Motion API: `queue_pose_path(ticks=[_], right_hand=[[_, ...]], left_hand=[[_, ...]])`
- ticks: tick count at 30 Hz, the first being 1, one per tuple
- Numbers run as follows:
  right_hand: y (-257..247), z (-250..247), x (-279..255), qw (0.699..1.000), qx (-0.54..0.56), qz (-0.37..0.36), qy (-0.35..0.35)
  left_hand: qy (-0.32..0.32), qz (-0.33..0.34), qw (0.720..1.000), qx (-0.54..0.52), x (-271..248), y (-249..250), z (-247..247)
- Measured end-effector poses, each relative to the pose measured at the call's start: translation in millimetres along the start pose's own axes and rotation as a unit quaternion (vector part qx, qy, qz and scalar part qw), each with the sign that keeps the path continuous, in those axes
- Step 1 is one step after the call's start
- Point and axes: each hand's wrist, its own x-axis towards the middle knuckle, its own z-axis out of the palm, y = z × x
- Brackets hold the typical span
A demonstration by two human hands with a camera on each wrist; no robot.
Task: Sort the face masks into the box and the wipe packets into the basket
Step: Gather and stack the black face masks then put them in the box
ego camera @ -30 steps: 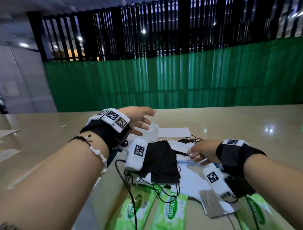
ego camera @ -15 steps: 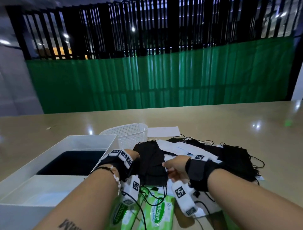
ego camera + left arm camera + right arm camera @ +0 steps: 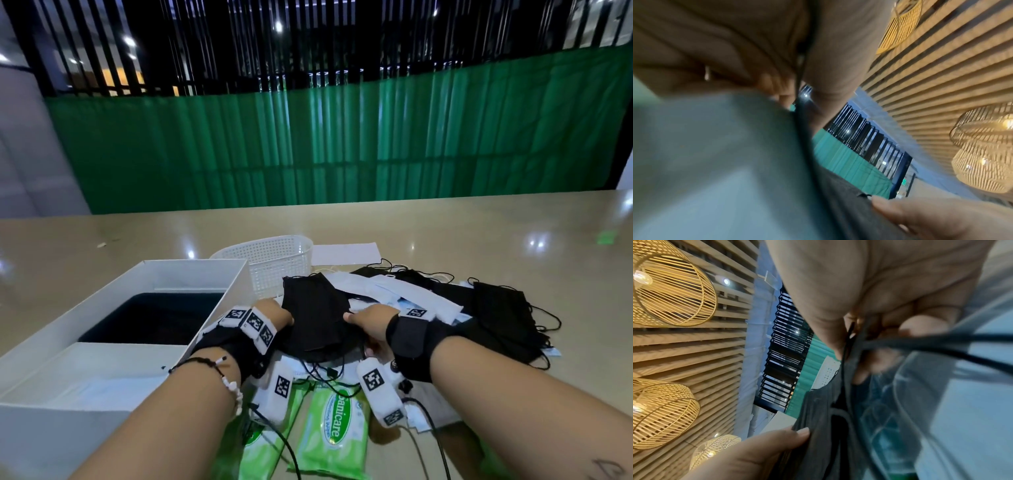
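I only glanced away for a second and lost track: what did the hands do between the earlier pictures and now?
The left hand came back from above the basket and down to the left edge of the black mask. The right hand shifted onto its right edge, so both now grip it. The box, basket and wipe packets stayed put.

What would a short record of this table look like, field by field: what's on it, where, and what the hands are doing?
Left hand: grips the left edge of the black mask stack
Right hand: grips the stack's right edge
Box: white, open, left of the pile, dark masks inside
Basket: white mesh, behind the pile; contents hidden
Wipe packets: green, at the near edge
Loose masks: white and black, piled to the right
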Motion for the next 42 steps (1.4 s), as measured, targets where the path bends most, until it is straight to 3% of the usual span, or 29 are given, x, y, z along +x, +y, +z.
queue_pose_path(ticks=[4,7,11,13,17,21,26,31,36,42], right_hand=[[3,-1,-1,0.995,-0.025,-0.082,-0.056],[0,-4,-13,0.985,-0.024,-0.144,-0.087],[0,-31,-22,0.984,0.048,-0.160,-0.066],[8,-46,-25,0.982,0.103,-0.142,-0.073],[39,-64,-30,0.984,0.137,-0.085,-0.076],[72,-69,-31,0.994,0.086,-0.019,-0.062],[85,-64,-30,0.989,0.132,0.013,-0.061],[91,-52,-24,0.979,0.186,0.012,-0.079],[91,-49,-28,0.972,0.216,-0.006,-0.089],[89,-55,-31,0.969,0.235,-0.013,-0.076]], left_hand=[[-0.021,0.026,0.998,-0.049,-4,-6,1],[-0.007,0.026,0.986,-0.166,-12,-13,-1],[0.018,0.044,0.929,-0.366,-18,-17,0],[0.019,0.048,0.911,-0.410,-3,-21,6],[0.006,0.026,0.921,-0.389,24,-32,40],[-0.017,0.011,0.936,-0.353,-2,-27,57],[-0.010,0.003,0.943,-0.334,-15,-25,53],[0.000,0.008,0.945,-0.326,-12,-33,58],[-0.002,-0.001,0.925,-0.381,-7,-35,61],[0.023,0.028,0.941,-0.336,-12,-38,63]])
